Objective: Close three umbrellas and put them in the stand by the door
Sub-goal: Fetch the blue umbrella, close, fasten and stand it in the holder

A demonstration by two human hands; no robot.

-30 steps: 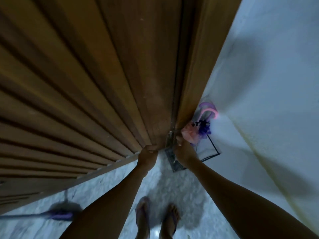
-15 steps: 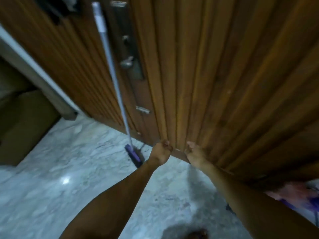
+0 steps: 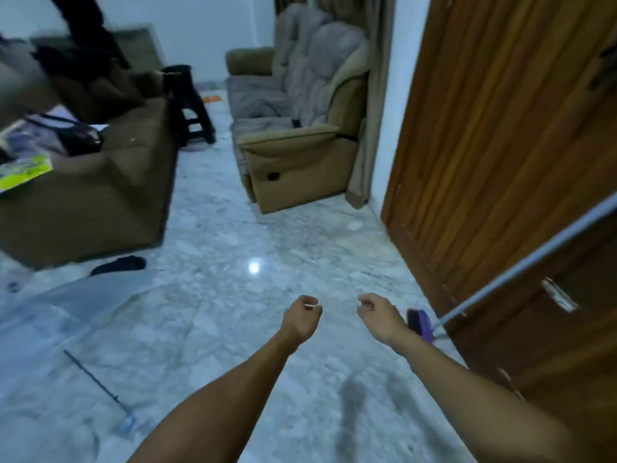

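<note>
Hands both hang empty, left hand [image 3: 302, 315] and right hand [image 3: 377, 314] with fingers curled on nothing, likely freed to fetch the open clear umbrella [image 3: 66, 329] lying on the floor [image 3: 233, 262] at left, well apart from them

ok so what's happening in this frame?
A person stands by the wooden door, both arms out in front. Left hand and right hand have curled fingers and hold nothing. An open clear umbrella lies on the marble floor to the left, not yet closed. A mop leans on the door. The stand is not in view.
</note>
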